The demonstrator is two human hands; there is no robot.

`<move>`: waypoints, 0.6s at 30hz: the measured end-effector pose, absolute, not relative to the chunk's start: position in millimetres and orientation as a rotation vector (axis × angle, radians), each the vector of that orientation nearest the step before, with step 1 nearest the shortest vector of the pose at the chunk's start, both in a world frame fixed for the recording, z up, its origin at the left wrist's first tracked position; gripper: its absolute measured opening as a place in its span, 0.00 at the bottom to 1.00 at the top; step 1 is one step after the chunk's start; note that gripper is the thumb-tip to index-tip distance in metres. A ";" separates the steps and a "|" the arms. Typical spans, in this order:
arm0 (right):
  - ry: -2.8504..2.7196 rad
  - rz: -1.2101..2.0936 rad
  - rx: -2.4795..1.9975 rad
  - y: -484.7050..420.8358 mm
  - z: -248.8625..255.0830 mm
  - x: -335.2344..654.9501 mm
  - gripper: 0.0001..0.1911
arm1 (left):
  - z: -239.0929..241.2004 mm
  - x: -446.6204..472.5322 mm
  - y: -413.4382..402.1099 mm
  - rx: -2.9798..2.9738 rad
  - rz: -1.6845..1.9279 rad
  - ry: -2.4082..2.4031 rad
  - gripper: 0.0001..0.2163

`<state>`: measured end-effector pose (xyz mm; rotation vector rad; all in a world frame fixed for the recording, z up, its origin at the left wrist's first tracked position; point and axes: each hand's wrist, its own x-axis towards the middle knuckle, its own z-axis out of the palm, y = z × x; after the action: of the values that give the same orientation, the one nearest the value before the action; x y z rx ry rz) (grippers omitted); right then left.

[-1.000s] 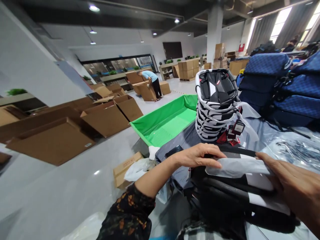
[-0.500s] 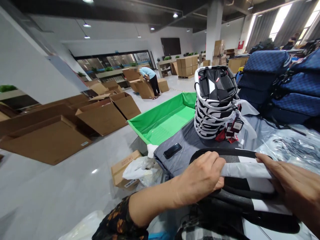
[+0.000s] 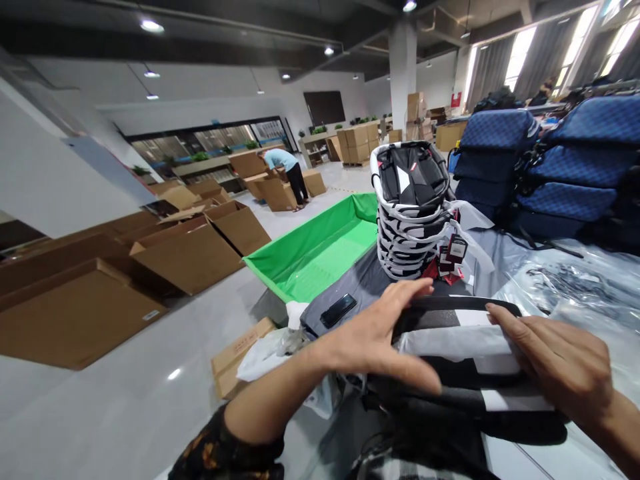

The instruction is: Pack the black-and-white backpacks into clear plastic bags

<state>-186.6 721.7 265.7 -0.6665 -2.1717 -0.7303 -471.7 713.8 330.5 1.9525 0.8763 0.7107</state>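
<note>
In front of me lies a black-and-white fabric carry basket (image 3: 450, 383), its handle (image 3: 457, 341) wrapped in whitish film. My left hand (image 3: 385, 330) is over its left end, thumb and fingers spread apart. At the right end, my right hand (image 3: 560, 360) grips the basket, the thumb along its dark upper rim; the other fingers are partly hidden. Just beyond stands a stack of similar baskets (image 3: 413, 207), nested, with white-wrapped rims and dark hang tags (image 3: 456, 250). A black phone (image 3: 339, 310) lies on the grey cover (image 3: 363, 283) to the left.
Left of the stack is a green-lined bin (image 3: 310, 247). Blue checked bags (image 3: 575, 160) are piled at the right, with clear plastic wrapping (image 3: 565, 287) before them. Open cartons (image 3: 190, 247) stand on the floor; a person (image 3: 287, 170) bends over one farther back.
My left hand has let go of the wrapped handle and spread its fingers. My right hand stays at the basket's right end. The view has turned slightly right.
</note>
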 end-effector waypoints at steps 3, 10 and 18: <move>-2.189 -0.723 -0.636 718.0 269.6 -188.0 0.34 | 338.8 -439.5 744.1 1.493 0.575 0.769 0.26; -2.191 -0.692 -0.663 686.4 264.9 -177.0 0.30 | 317.2 -366.2 765.9 1.033 -0.191 0.563 0.37; -2.146 -0.598 -0.716 678.9 259.9 -177.3 0.20 | 318.1 -379.6 729.8 1.075 -0.134 0.584 0.35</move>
<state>-177.3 678.9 259.9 -0.7162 -2.1465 -0.5983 -379.6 729.8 318.1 1.0745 0.5843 -0.1341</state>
